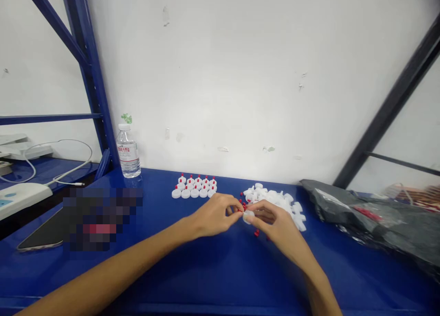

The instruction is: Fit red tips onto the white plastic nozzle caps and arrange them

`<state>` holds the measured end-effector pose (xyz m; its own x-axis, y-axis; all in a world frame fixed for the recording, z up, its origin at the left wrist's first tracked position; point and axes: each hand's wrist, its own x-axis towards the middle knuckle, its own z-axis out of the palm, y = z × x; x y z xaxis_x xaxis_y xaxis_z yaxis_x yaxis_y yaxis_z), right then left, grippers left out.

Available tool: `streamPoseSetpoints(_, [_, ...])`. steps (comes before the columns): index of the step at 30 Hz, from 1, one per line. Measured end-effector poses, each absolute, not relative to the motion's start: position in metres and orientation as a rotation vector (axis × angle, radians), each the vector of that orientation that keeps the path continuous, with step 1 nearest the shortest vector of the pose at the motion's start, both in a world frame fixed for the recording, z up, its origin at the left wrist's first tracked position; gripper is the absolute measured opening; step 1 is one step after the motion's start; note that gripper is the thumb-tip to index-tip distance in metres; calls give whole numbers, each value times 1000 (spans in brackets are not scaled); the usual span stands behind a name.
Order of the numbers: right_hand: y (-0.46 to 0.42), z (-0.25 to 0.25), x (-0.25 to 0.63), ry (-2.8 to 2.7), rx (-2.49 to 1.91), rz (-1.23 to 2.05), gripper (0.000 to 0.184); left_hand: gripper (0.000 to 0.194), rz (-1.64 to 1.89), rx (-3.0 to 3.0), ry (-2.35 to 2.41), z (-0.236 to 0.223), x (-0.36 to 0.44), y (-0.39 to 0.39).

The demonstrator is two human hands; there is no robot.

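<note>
My right hand [270, 219] grips a white nozzle cap [248, 216] between thumb and fingers, its narrow end turned to the left. Against that end, my left hand [220, 215] pinches a small red tip [240, 211]. Fingers partly cover both pieces, so I cannot tell whether the tip is seated on the nozzle. Beyond my hands and to the left stand rows of white caps with red tips [195, 187], upright on the blue table. A loose heap of white caps [275, 197] lies behind my right hand, with several loose red tips [256, 233] scattered near it.
A water bottle [128, 153] stands at the back left by the blue rack post [92, 77]. Nearer lies a dark phone-like slab [44, 231], partly blurred out. A white power strip [24, 196] is at the left edge. Dark plastic bags [364, 215] cover the right side.
</note>
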<state>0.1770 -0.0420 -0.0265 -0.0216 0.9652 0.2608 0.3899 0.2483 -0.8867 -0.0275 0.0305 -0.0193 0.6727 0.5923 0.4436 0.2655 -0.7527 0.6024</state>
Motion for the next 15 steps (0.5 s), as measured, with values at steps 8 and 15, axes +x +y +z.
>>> streamPoseSetpoints(8, [-46, -21, 186, -1454, -1442, 399, 32, 17, -26, 2703, 1432, 41, -99, 60])
streamPoseSetpoints(15, [-45, -20, 190, -1367, -1457, 361, 34, 28, -341, 2611, 1852, 42, -112, 71])
